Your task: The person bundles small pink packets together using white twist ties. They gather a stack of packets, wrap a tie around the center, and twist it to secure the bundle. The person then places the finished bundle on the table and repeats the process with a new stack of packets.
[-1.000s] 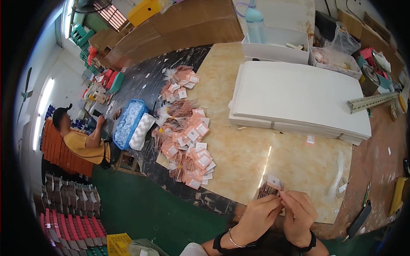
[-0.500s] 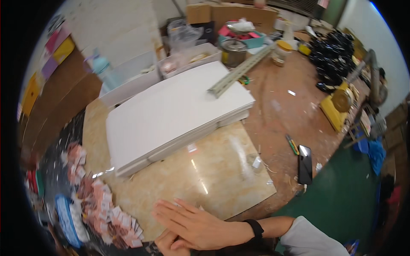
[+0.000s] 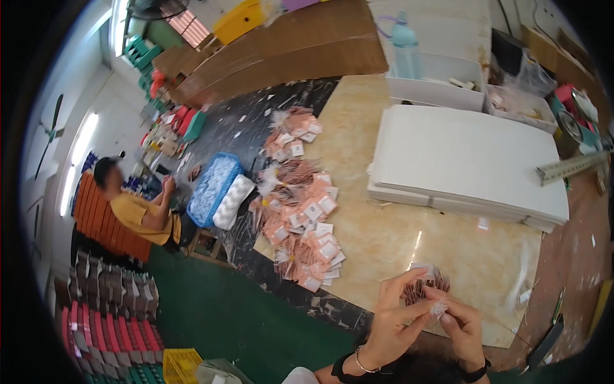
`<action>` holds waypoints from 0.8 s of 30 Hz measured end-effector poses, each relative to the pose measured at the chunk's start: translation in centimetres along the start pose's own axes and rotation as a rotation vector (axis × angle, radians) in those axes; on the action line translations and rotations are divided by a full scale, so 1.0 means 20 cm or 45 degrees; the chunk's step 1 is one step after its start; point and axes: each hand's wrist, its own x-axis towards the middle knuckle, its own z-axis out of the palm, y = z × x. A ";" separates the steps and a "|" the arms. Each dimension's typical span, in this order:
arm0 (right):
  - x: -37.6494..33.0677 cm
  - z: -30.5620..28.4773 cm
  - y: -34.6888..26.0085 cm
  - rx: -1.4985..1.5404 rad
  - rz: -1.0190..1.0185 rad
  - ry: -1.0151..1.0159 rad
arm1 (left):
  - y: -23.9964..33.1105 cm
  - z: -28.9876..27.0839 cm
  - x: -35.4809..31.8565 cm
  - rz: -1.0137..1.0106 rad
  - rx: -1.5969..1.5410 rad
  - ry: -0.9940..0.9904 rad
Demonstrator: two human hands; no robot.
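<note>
Over the front of the tan marbled board (image 3: pixel 377 249), both my hands hold a small bundle of thin brown strands (image 3: pixel 413 293). My left hand (image 3: pixel 398 313) curls around its left side, fingers bent. My right hand (image 3: pixel 465 325) pinches at a whitish clear tuft (image 3: pixel 438 309) of the bundle, close to the left fingertips. To the left lies a heap of similar bundles with pink-and-white tags (image 3: pixel 313 211), spread along the board's edge. Behind my hands rests a thick stack of white sheets (image 3: pixel 467 153).
A metal angle bar (image 3: pixel 572 168) lies across the stack's right end. Behind stand a white bin (image 3: pixel 435 96) and a light-blue bottle (image 3: pixel 405 48). At left are a blue basket (image 3: pixel 214 185) and a seated person in yellow (image 3: pixel 144 211). A dark phone (image 3: pixel 545 344) lies at right.
The view has swung left, bringing the tagged heap nearer the middle and the other person into sight. My hands, crossed before with no bundle visible, now hold the brown bundle between them.
</note>
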 end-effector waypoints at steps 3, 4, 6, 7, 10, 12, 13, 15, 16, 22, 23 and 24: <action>0.00 0.02 0.00 0.151 0.089 0.020 | -0.04 -0.03 0.00 0.107 -0.095 0.004; 0.00 0.00 0.03 0.159 0.098 -0.028 | -0.05 -0.03 0.00 0.096 -0.148 -0.027; -0.01 -0.03 0.06 0.165 0.190 -0.103 | -0.05 -0.04 -0.01 0.070 -0.255 -0.096; -0.02 -0.04 0.05 0.162 0.274 -0.132 | -0.07 -0.05 -0.02 0.085 -0.252 -0.107; -0.02 -0.02 0.05 0.148 0.304 -0.149 | -0.09 -0.09 -0.04 0.036 -0.255 -0.123; -0.02 -0.01 0.06 0.133 0.290 -0.122 | -0.09 -0.15 -0.08 -0.135 -0.260 -0.085; -0.03 -0.01 0.06 0.122 0.291 -0.089 | -0.11 -0.19 -0.09 -0.153 -0.031 0.083; -0.04 -0.02 0.08 0.144 0.305 -0.008 | -0.30 -0.27 -0.14 -0.275 0.258 0.518; -0.06 -0.03 0.09 0.178 0.319 0.040 | -0.40 -0.32 -0.15 -0.272 0.307 0.808; -0.07 -0.03 0.09 0.186 0.314 0.102 | -0.86 -0.57 -0.19 -0.345 0.939 1.149; -0.08 -0.03 0.10 0.175 0.308 0.105 | -0.91 -0.59 -0.20 -0.374 0.867 1.152; -0.08 -0.03 0.11 0.162 0.301 0.115 | -0.92 -0.59 -0.18 -0.402 0.790 1.150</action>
